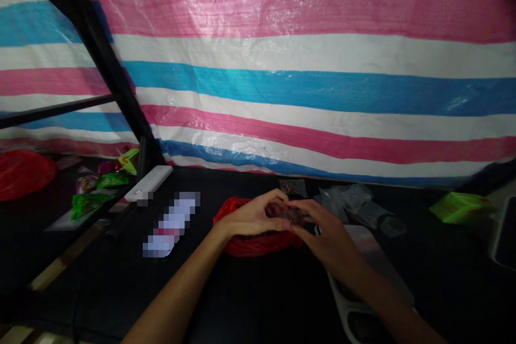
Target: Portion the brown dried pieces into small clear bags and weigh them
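Observation:
My left hand and my right hand meet above a red plastic bag on the black table. Fingers and thumbs of both are curled in a pinch around what looks like a small clear plastic bag; its contents are too dark to make out. The red bag lies open with its rim rolled down, and dark loose stuff inside it is mostly covered by my hands. Just behind them rests a small clear packet with brownish contents. Under my right forearm is a pale grey kitchen scale, partly hidden.
Crumpled clear bags lie behind the scale. A green box stands at right. To the left are a phone-like flat item, a white bar, colourful packets and another red bag. Black frame bars rise before striped sheeting.

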A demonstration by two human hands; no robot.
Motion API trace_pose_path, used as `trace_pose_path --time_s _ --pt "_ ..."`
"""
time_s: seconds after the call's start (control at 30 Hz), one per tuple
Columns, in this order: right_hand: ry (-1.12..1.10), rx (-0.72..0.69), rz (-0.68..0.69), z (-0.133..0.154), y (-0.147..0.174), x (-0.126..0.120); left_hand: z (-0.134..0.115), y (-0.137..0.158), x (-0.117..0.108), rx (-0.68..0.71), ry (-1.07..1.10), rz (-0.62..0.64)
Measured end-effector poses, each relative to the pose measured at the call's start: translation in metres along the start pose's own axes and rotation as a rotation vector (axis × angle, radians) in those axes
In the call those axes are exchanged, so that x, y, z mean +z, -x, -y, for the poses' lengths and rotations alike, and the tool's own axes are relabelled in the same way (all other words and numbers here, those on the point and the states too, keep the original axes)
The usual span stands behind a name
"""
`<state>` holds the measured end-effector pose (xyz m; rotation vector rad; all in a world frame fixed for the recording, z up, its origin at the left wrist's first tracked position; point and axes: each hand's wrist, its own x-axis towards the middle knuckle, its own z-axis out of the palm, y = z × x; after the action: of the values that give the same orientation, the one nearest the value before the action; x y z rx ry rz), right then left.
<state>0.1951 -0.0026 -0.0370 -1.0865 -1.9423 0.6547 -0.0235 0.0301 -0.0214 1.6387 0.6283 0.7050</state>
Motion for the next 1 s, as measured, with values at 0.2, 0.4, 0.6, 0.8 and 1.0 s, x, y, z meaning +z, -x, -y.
trace_pose_path --time_s 0.2,0.4,0.6,0.8,1.0 --pt "0.092 -0.124 -0.069 0.001 0.001 -0.003 0.01 -0.003 -0.004 -0.007 -0.029 0.057" --pt "0.251 -0.234 -0.231 0.006 0.002 -0.005 0.011 -0.004 -0.007 0.031 -0.006 -0.085" --pt "0.269 -0.272 -0.013 0.006 0.004 -0.007 0.009 -0.002 -0.009 0.056 -0.006 -0.048" --pt "0.323 -0.308 0.037 0.004 0.006 -0.005 0.002 0.002 -0.014 0.023 -0.024 0.027" --pt "0.333 -0.35 -0.001 0.004 0.005 -0.006 0.003 0.003 -0.012 0.041 -0.112 -0.009"
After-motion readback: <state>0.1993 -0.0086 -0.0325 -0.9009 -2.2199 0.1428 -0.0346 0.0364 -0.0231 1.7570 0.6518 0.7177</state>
